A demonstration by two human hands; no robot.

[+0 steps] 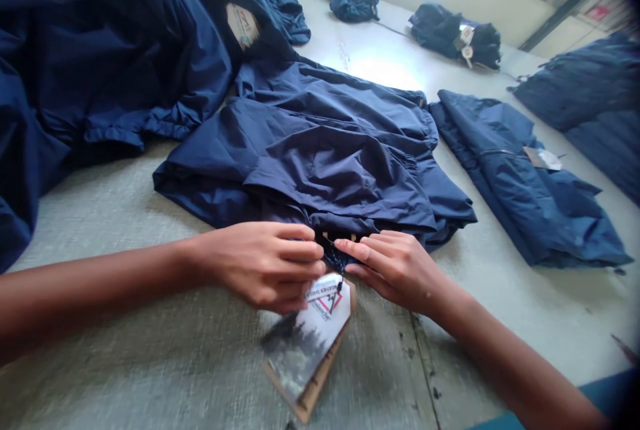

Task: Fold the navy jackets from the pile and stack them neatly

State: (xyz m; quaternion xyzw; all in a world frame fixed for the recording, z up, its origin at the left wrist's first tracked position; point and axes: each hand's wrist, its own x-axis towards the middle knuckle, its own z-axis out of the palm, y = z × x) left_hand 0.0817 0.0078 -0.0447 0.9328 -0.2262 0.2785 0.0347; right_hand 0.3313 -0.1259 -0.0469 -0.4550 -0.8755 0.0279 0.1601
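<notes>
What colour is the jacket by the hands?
The jacket is navy blue; it shows best in the head view.

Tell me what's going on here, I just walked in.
A person has both hands at the near edge of a folded navy garment. The left hand and right hand meet around the dark cord of a hang tag, which hangs toward the viewer. Another folded garment lies to the right.

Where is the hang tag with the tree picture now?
In the head view, the hang tag is at lower centre, on the near side of the folded navy garment, close by the left hand.
</notes>
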